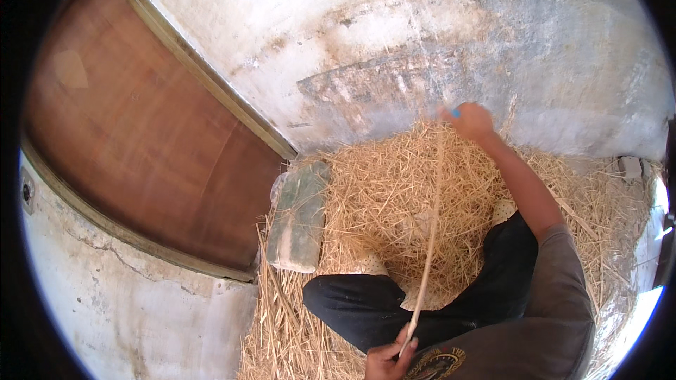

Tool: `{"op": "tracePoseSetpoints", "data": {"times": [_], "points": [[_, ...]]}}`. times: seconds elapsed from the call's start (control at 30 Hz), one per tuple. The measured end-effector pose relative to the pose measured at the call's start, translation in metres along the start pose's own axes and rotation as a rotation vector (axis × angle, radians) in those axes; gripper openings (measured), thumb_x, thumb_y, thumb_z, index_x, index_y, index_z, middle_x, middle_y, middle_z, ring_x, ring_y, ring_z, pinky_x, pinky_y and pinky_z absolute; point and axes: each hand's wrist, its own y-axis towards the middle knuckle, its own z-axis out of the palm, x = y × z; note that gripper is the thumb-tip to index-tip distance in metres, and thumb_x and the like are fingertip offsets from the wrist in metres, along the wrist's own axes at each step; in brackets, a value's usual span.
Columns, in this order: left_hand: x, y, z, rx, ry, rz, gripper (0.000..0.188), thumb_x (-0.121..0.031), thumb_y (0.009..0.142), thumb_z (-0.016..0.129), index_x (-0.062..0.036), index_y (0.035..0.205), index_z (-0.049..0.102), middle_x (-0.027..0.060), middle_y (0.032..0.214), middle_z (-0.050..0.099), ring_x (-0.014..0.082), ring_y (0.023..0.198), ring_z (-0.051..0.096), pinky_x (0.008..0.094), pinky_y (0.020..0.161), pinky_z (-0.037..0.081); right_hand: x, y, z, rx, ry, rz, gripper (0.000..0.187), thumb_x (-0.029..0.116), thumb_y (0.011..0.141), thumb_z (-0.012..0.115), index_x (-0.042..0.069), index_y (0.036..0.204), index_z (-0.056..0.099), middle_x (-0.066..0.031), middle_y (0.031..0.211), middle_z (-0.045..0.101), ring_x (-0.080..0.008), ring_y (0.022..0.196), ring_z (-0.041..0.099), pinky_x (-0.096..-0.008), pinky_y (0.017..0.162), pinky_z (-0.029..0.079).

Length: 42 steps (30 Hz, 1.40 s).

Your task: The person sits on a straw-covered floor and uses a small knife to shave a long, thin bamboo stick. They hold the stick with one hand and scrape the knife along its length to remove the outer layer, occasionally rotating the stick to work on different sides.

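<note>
A long, thin, pale strip (430, 250), like split bamboo or cane, runs slightly bowed from my lap up toward the wall. Its lower end is gripped in my left hand (389, 360), low in front of my shirt, with the fingers closed around it. My right hand (470, 122) is stretched far forward near the wall, its fingers closed at the upper end of the strip. Motion blurs those fingertips a little. Something small and blue (456, 112) shows on a finger of that hand.
Loose straw-like shavings (394, 190) cover the floor around my folded legs. A greenish wrapped block (299, 218) lies left of them, with longer pale strips (289, 331) below it. A brown door (155, 119) stands left; a stained wall (422, 28) rises ahead.
</note>
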Motion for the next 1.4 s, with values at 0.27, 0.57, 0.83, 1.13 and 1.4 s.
{"op": "tracePoseSetpoints", "data": {"times": [0.27, 0.57, 0.83, 1.13, 1.4], "points": [[0.004, 0.019, -0.024, -0.059, 0.08, -0.296, 0.037, -0.016, 0.095, 0.056, 0.0021, 0.127, 0.055, -0.0028, 0.054, 0.049, 0.0029, 0.048, 0.041, 0.0204, 0.046, 0.034, -0.05, -0.009, 0.016, 0.102, 0.118, 0.104, 0.09, 0.082, 0.081, 0.028, 0.0, 0.062, 0.059, -0.0101, 0.057, 0.055, -0.0227, 0.059, 0.057, -0.0429, 0.057, 0.045], [-0.029, 0.106, 0.02, 0.093, -0.336, -0.067, 0.035, -0.021, 0.099, 0.049, -0.0008, 0.127, 0.052, -0.0036, 0.045, 0.035, 0.0067, 0.036, 0.031, 0.0223, 0.041, 0.029, 0.101, -0.184, 0.009, 0.363, 0.162, -0.792, 0.08, 0.082, 0.075, 0.043, 0.007, 0.057, 0.063, -0.0123, 0.052, 0.055, -0.029, 0.049, 0.057, -0.0452, 0.048, 0.044], [-0.029, 0.102, 0.022, 0.145, -0.382, -0.135, 0.033, -0.019, 0.1, 0.045, 0.0001, 0.127, 0.053, -0.0029, 0.045, 0.033, 0.0054, 0.035, 0.027, 0.0202, 0.038, 0.025, 0.091, -0.171, 0.015, 0.198, 0.105, -0.814, 0.077, 0.083, 0.073, 0.044, 0.01, 0.054, 0.061, -0.0109, 0.045, 0.051, -0.0303, 0.043, 0.055, -0.0406, 0.042, 0.042], [-0.025, 0.099, 0.025, 0.204, -0.414, -0.128, 0.033, -0.018, 0.101, 0.043, 0.0002, 0.127, 0.052, -0.0032, 0.045, 0.033, 0.0052, 0.036, 0.023, 0.0218, 0.041, 0.025, 0.086, -0.167, 0.018, 0.146, 0.168, -0.753, 0.073, 0.08, 0.071, 0.052, 0.01, 0.053, 0.059, -0.0083, 0.041, 0.048, -0.0281, 0.039, 0.053, -0.0383, 0.039, 0.04], [-0.028, 0.099, 0.022, 0.179, -0.354, -0.092, 0.033, -0.017, 0.101, 0.043, 0.0023, 0.126, 0.052, -0.0031, 0.044, 0.033, 0.0047, 0.035, 0.025, 0.0217, 0.042, 0.025, 0.097, -0.181, 0.023, 0.017, 0.18, -0.993, 0.074, 0.079, 0.071, 0.053, 0.009, 0.048, 0.057, -0.0089, 0.038, 0.045, -0.0277, 0.036, 0.051, -0.0363, 0.038, 0.039]]}}
